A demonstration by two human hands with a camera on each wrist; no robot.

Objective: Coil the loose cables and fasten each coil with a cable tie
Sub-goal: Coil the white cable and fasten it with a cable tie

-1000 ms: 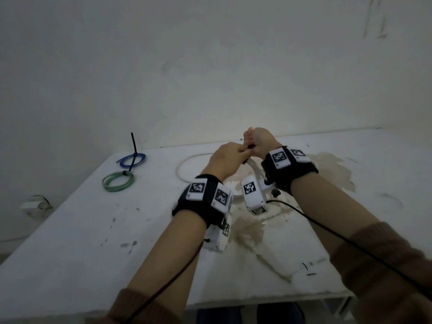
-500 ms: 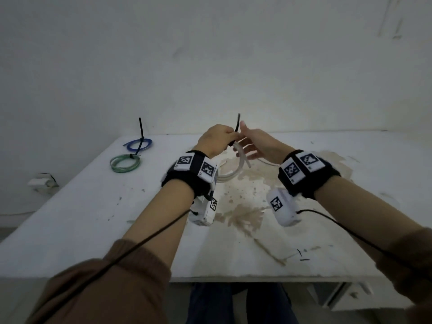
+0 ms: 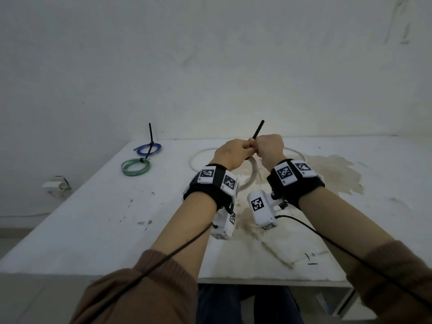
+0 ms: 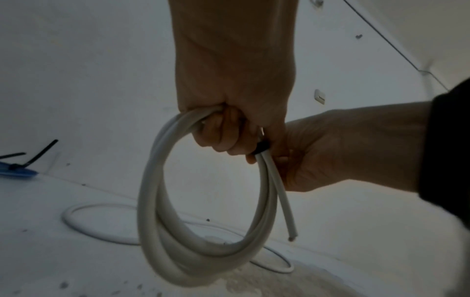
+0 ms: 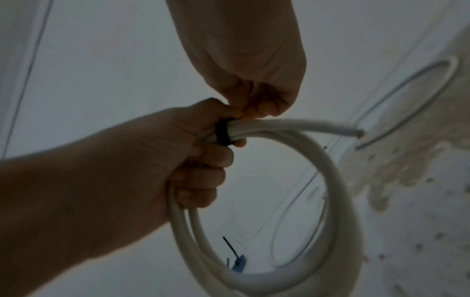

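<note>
A white cable coil [image 4: 157,201] of several loops hangs over the table from my left hand [image 3: 230,154], whose fingers curl round its top. One cut end [image 5: 356,132] juts free. A black cable tie [image 5: 223,132] wraps the bundle right beside my left fingers. Its tail [image 3: 258,129] sticks up and away above my right hand [image 3: 268,148], which pinches it in a fist pressed against the left hand. In the head view the coil [image 3: 253,175] shows only partly between my wrists.
Another loose white cable [image 3: 198,155] lies looped on the stained white table [image 3: 93,218] under my hands. At the far left lie a blue coil [image 3: 149,148] and a green coil [image 3: 135,167], each tied. The wall stands just behind the table.
Half a second ago my right fingers were spread beside the tie. They now grip its tail in a fist against the left hand, and more of the tail sticks up above the hands.
</note>
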